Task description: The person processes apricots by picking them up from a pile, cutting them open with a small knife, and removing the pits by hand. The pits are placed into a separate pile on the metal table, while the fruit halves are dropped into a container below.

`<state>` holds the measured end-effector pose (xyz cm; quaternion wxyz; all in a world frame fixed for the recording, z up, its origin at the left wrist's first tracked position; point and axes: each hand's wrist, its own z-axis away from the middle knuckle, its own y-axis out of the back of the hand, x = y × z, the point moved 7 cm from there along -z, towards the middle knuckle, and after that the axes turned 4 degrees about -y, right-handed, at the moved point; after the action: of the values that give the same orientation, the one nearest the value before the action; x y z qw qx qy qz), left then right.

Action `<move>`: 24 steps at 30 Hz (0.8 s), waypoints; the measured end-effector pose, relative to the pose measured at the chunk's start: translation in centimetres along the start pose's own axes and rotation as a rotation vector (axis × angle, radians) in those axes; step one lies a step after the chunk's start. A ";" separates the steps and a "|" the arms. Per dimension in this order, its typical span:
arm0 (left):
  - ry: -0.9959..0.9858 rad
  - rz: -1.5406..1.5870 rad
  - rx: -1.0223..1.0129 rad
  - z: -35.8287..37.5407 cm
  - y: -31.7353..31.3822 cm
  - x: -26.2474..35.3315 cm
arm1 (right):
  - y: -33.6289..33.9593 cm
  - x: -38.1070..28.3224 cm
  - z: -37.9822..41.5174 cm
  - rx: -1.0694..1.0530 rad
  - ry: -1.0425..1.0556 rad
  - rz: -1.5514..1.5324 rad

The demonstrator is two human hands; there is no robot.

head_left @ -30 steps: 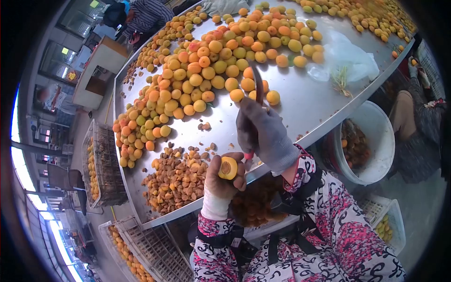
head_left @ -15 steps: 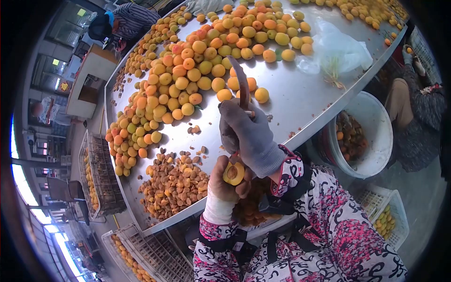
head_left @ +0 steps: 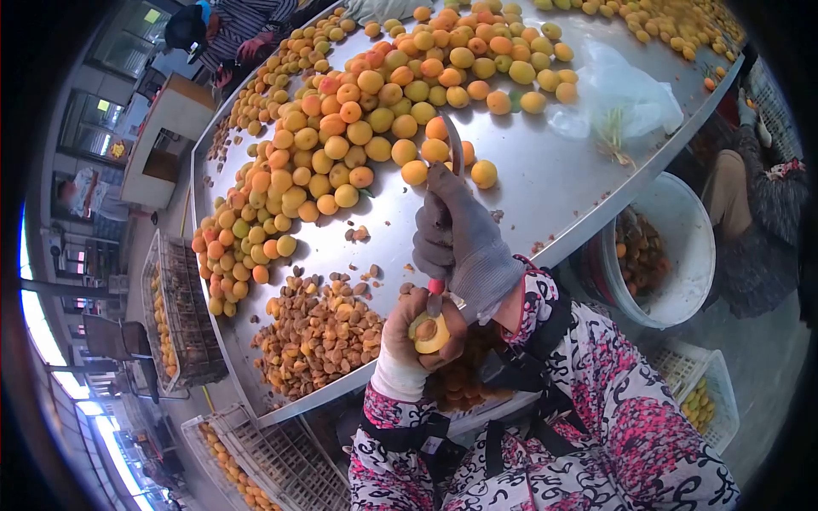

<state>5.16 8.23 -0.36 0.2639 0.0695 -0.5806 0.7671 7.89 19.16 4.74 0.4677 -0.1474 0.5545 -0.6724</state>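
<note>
My left hand, wrapped in white at the wrist, is closed around a halved apricot. The cut face points up, and a brown pit sits in it. My right hand wears a grey glove and grips a curved knife whose dark blade points away from me. Below that fist a red-collared metal tip reaches the apricot's cut face; whether it belongs to the knife is hidden. A heap of apricot pits lies on the metal table left of my hands.
Whole apricots are piled across the table. A clear plastic bag lies at its right side. A white bucket with fruit pieces stands to the right, near a seated person. Crates of apricots stand at the left.
My right hand has shifted slightly right and turned. The red-collared tip now shows against the apricot's cut face. My left hand still holds the fruit, slightly lower and further right.
</note>
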 end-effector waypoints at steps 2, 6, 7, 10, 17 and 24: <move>-0.011 0.071 0.223 -0.1 0.6 0.2 | 0.0 -0.2 0.2 0.041 0.037 0.056; -0.234 -0.186 0.497 0.6 0.8 1.4 | -0.4 -0.1 0.2 0.091 0.206 0.367; -0.232 -0.186 0.498 0.5 1.9 1.6 | 0.3 0.1 -0.5 0.138 0.120 0.248; 0.074 0.121 -0.179 -0.4 0.2 -0.1 | 0.9 0.4 -0.8 0.102 0.028 0.060; 0.040 0.175 0.237 -0.8 2.1 0.6 | -0.3 1.8 -1.6 0.012 0.137 0.280; -0.298 -0.285 0.342 -4.0 2.0 3.3 | -5.7 0.9 3.5 -0.196 0.903 1.289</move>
<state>2.18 12.69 -1.95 0.2655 0.3063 -0.4592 0.7905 7.24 16.02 10.64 0.4794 0.4492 0.7234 -0.2122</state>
